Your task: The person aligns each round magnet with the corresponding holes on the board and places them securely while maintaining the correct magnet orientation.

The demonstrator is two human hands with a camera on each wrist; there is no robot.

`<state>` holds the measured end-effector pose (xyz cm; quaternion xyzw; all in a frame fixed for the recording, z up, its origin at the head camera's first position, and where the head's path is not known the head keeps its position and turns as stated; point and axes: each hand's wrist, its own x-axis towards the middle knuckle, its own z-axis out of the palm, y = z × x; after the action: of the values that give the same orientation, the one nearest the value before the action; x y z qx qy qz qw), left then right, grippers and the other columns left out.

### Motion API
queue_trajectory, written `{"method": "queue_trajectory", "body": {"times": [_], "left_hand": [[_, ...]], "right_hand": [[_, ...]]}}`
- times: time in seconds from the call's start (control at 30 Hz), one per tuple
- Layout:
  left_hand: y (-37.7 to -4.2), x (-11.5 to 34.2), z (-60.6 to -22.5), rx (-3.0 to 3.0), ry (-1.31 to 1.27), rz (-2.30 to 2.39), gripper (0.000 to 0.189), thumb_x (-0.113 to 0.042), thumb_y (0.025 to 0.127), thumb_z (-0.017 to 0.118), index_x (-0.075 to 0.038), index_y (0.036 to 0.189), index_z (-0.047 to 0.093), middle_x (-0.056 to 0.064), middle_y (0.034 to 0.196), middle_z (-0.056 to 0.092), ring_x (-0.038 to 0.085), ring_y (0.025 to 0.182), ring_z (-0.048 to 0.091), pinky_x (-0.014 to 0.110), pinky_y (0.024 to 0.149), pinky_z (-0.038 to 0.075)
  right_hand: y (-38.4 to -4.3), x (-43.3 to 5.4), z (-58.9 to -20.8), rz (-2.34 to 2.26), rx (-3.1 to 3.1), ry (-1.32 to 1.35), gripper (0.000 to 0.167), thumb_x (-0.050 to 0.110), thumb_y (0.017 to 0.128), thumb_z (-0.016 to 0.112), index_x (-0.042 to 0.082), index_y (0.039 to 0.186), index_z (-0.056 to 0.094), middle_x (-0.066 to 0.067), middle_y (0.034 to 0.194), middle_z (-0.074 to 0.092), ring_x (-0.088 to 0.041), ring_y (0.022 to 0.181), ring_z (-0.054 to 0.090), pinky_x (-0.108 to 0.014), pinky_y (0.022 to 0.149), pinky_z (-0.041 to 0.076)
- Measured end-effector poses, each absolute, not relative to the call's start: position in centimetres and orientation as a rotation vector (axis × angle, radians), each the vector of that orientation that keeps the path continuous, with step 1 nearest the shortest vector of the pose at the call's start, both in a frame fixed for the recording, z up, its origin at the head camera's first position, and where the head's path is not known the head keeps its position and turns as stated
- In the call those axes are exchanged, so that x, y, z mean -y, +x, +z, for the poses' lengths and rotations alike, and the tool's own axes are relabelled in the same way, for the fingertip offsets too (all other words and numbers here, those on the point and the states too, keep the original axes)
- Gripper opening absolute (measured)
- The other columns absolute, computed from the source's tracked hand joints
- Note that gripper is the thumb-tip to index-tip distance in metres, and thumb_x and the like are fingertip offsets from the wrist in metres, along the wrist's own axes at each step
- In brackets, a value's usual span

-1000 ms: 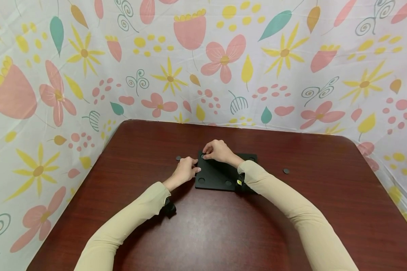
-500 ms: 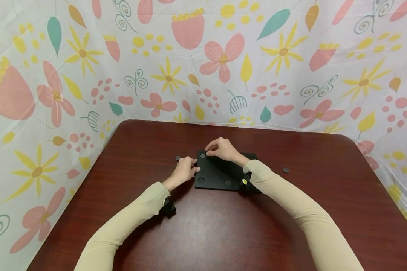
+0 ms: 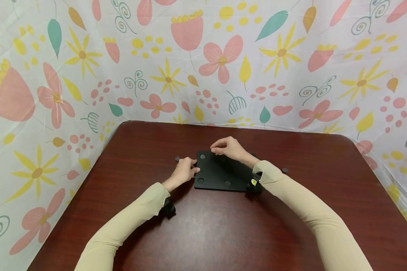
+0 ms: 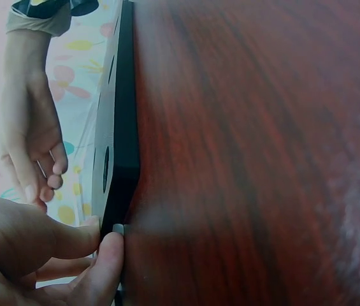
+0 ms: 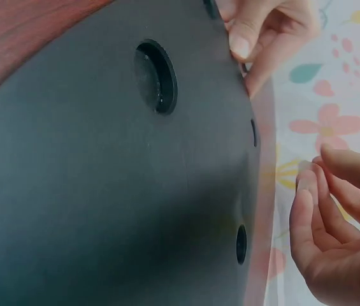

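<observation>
A flat black board (image 3: 211,173) with several round recesses lies on the table. My left hand (image 3: 183,169) pinches its left edge, thumb at the top face and a finger at the side in the left wrist view. Over the far part of the board hovers my right hand (image 3: 233,149), its fingers loosely bent and nothing between them. The far-left recess (image 3: 202,156) looks greyer inside than the near-left recess (image 3: 201,180). My right hand and forearm cover part of the board's right side.
One small dark disc (image 3: 177,159) lies on the table (image 3: 203,226) just left of the board. Another disc (image 3: 285,170) lies to its right. A flowered cloth (image 3: 176,45) hangs behind the table and along its sides. Each wrist carries a black camera.
My right hand has lifted away from the far-left recess and drifted right, uncovering that recess. My left hand has stayed at the board's left edge.
</observation>
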<state>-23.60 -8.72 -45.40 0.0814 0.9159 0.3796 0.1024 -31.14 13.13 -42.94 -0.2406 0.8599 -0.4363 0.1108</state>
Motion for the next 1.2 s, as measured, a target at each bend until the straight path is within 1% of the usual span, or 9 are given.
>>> {"method": "queue_trajectory", "body": {"times": [0.2,0.37,0.53,0.6,0.77,0.83,0.97,1.1,1.2], "left_hand": [[-23.4,8.7,-45.3,-2.705,0.239,1.122,0.048,-0.011,0.095,0.062,0.002,0.140,0.048,0.022,0.109,0.070,0.019,0.072,0.071,0.025,0.060,0.055],[-23.3,8.6,-45.4,-2.708,0.236,1.123,0.048,-0.011,0.095,0.061,0.001,0.140,0.048,0.022,0.111,0.069,0.019,0.073,0.071,0.025,0.060,0.055],[-23.3,8.7,-45.4,-2.707,0.245,1.134,0.048,-0.011,0.095,0.061,0.001,0.140,0.048,0.022,0.111,0.069,0.018,0.071,0.071,0.025,0.059,0.055],[-23.3,8.7,-45.4,-2.707,0.249,1.139,0.048,-0.011,0.095,0.061,0.001,0.140,0.048,0.022,0.111,0.069,0.018,0.071,0.071,0.025,0.059,0.055],[-23.4,8.8,-45.4,-2.711,0.240,1.132,0.048,-0.011,0.095,0.061,0.001,0.140,0.048,0.021,0.111,0.070,0.018,0.071,0.070,0.025,0.058,0.054],[-23.4,8.8,-45.4,-2.710,0.240,1.133,0.048,-0.011,0.095,0.061,0.001,0.140,0.048,0.021,0.111,0.069,0.018,0.071,0.070,0.025,0.058,0.054],[-23.3,8.9,-45.4,-2.705,0.252,1.137,0.048,-0.011,0.095,0.061,0.001,0.140,0.048,0.021,0.114,0.068,0.018,0.072,0.070,0.025,0.058,0.054],[-23.3,8.8,-45.4,-2.711,0.253,1.130,0.048,-0.012,0.095,0.061,0.001,0.139,0.049,0.022,0.112,0.069,0.018,0.070,0.070,0.025,0.058,0.054],[-23.3,8.7,-45.4,-2.716,0.251,1.124,0.047,-0.012,0.095,0.061,0.001,0.139,0.049,0.021,0.111,0.069,0.018,0.070,0.070,0.024,0.058,0.054]], "right_hand": [[-31.1,-14.5,-42.7,-1.378,-2.489,-0.686,0.031,0.023,0.095,0.063,-0.002,0.113,0.068,-0.024,0.103,0.069,-0.037,0.089,0.066,-0.046,0.082,0.055],[-30.8,-15.6,-42.5,-1.435,-2.448,-0.654,0.034,0.024,0.098,0.059,-0.004,0.116,0.063,-0.026,0.105,0.066,-0.039,0.092,0.064,-0.049,0.084,0.054],[-30.3,-16.5,-42.0,-1.433,-2.433,-0.623,0.031,0.019,0.100,0.055,-0.007,0.116,0.058,-0.028,0.105,0.064,-0.042,0.093,0.062,-0.053,0.085,0.052],[-30.1,-16.9,-41.8,-1.421,-2.440,-0.615,0.030,0.018,0.100,0.054,-0.007,0.115,0.058,-0.029,0.105,0.064,-0.042,0.093,0.062,-0.052,0.084,0.052],[-29.6,-17.8,-41.9,-1.363,-2.487,-0.644,0.029,0.018,0.100,0.054,-0.007,0.115,0.058,-0.028,0.103,0.064,-0.038,0.091,0.064,-0.042,0.079,0.055],[-29.5,-18.1,-42.1,-1.345,-2.505,-0.656,0.028,0.018,0.100,0.053,-0.006,0.115,0.058,-0.027,0.102,0.065,-0.037,0.090,0.064,-0.041,0.078,0.056],[-29.2,-18.9,-42.1,-1.310,-2.534,-0.652,0.026,0.016,0.101,0.053,-0.005,0.115,0.059,-0.026,0.101,0.066,-0.038,0.088,0.064,-0.046,0.078,0.055],[-29.1,-19.7,-42.2,-1.274,-2.558,-0.654,0.026,0.013,0.100,0.053,-0.006,0.114,0.062,-0.027,0.101,0.066,-0.038,0.086,0.064,-0.049,0.078,0.054],[-29.1,-20.3,-42.2,-1.263,-2.569,-0.660,0.026,0.012,0.100,0.053,-0.006,0.115,0.064,-0.028,0.101,0.066,-0.039,0.086,0.063,-0.049,0.077,0.054]]}}
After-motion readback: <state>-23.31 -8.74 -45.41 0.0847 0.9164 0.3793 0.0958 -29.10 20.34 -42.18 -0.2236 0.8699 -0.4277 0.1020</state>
